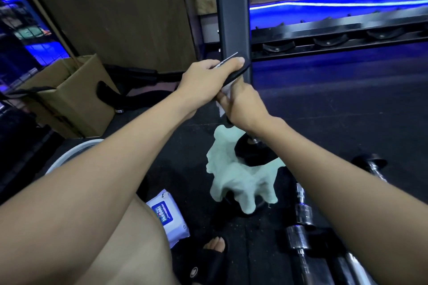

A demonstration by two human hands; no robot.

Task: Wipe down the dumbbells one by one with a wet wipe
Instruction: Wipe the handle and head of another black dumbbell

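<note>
Dumbbell [240,111] stands on end, lower plate on the pale green cloth [234,187], I judge to keep it steady and off the floor. My left hand [208,76] curls over the upper plate, bracing it. Right hand [243,104] wraps the handle, white wet wipe [222,106] pinched under the fingers. Both forearms reach forward, wrists close together. Wipes pack [166,217] lies near my knee.

There is only one view, from a wide-angle camera on the person's head. It looks forward and down, close over both forearms, towards the dark floor [324,109] and the rack [234,18] beyond.
</note>
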